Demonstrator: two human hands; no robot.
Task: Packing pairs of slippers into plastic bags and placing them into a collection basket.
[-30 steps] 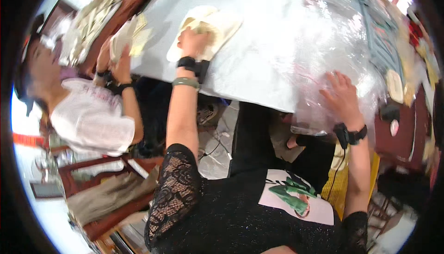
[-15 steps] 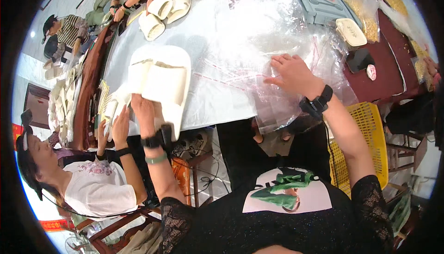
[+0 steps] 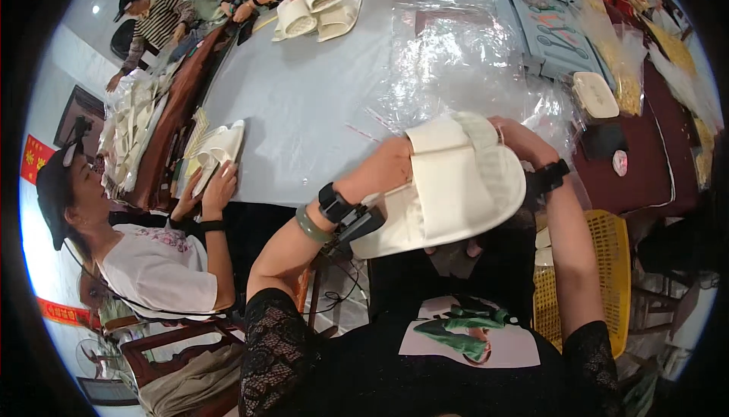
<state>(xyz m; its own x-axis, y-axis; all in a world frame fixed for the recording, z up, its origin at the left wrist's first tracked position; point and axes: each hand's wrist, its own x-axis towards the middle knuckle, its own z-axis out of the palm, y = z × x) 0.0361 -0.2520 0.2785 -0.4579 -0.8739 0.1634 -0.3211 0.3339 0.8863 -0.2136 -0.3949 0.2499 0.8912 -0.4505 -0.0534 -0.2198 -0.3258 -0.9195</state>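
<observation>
Over the table's point(image 3: 304, 106) near edge, the left hand point(image 3: 386, 168), partly hidden, closes on the slippers point(image 3: 456, 193); the right hand point(image 3: 525, 142) sits behind them, its finger spread and hold unclear.

Slippers point(image 3: 449, 193) cream, tbl cover point(image 3: 292, 125) lt grey, basket point(image 3: 613, 269) yel, sleeve point(image 3: 277, 345) blk floral lace.

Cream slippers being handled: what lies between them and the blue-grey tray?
Clear plastic bags lie between the cream slippers and blue-grey tray in the head view.
</observation>
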